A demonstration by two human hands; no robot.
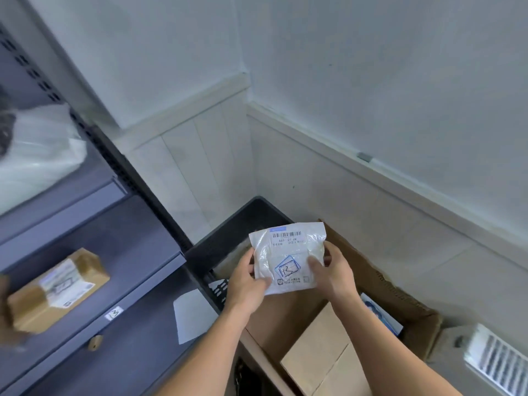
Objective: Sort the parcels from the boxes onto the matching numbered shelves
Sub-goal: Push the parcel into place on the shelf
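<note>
Left hand and right hand gripped a white parcel marked 13, fingers curled round it. It likely belonged next on the shelf tagged 13.

Left hand and right hand hold a white parcel above the cardboard box.

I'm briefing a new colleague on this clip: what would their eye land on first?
The white parcel, held by the left hand and right hand at centre above an open cardboard box, its barcode label facing the camera. Next, at left, the brown parcel lying on a dark shelf with a small handwritten tag.
</note>
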